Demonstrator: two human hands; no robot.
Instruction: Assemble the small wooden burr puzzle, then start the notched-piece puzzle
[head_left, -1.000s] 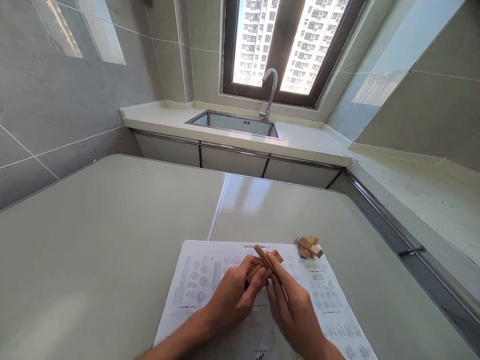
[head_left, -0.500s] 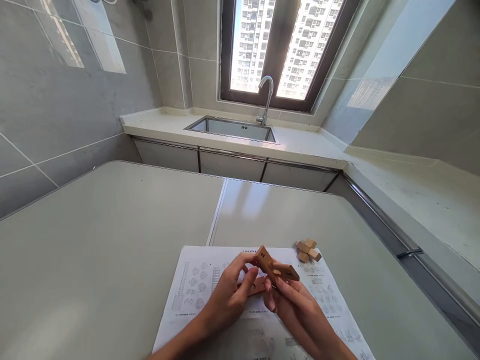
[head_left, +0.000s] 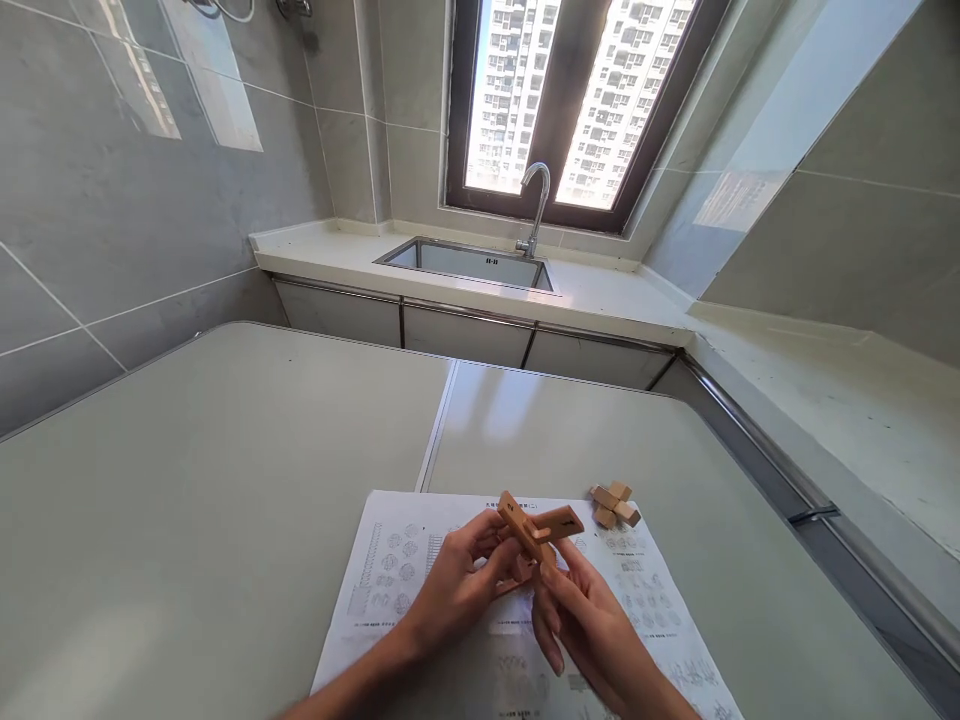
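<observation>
Both hands meet over the printed paper, holding wooden puzzle pieces that cross one another. One piece, marked 2 (head_left: 516,515), slants down to the right. Through its middle runs a second piece, marked 1 (head_left: 560,523), its end pointing up and right. Below them is a reddish wooden piece (head_left: 517,577), partly hidden by the fingers. My left hand (head_left: 461,580) is closed on the left side of the pieces. My right hand (head_left: 589,605) pinches the lower right end of the 2 piece between thumb and fingers, its other fingers curling below.
A small assembled wooden burr puzzle (head_left: 615,505) lies at the upper right corner of the paper sheet (head_left: 352,640), which has printed diagrams. The sheet rests on a pale table (head_left: 225,500) with a seam. Beyond stand a counter with a sink (head_left: 465,262), a faucet (head_left: 537,205) and a window.
The piece marked 1 has turned from pointing slightly down to pointing up and right. The held pieces have shifted a little left, and my right hand's lower fingers have moved downward.
</observation>
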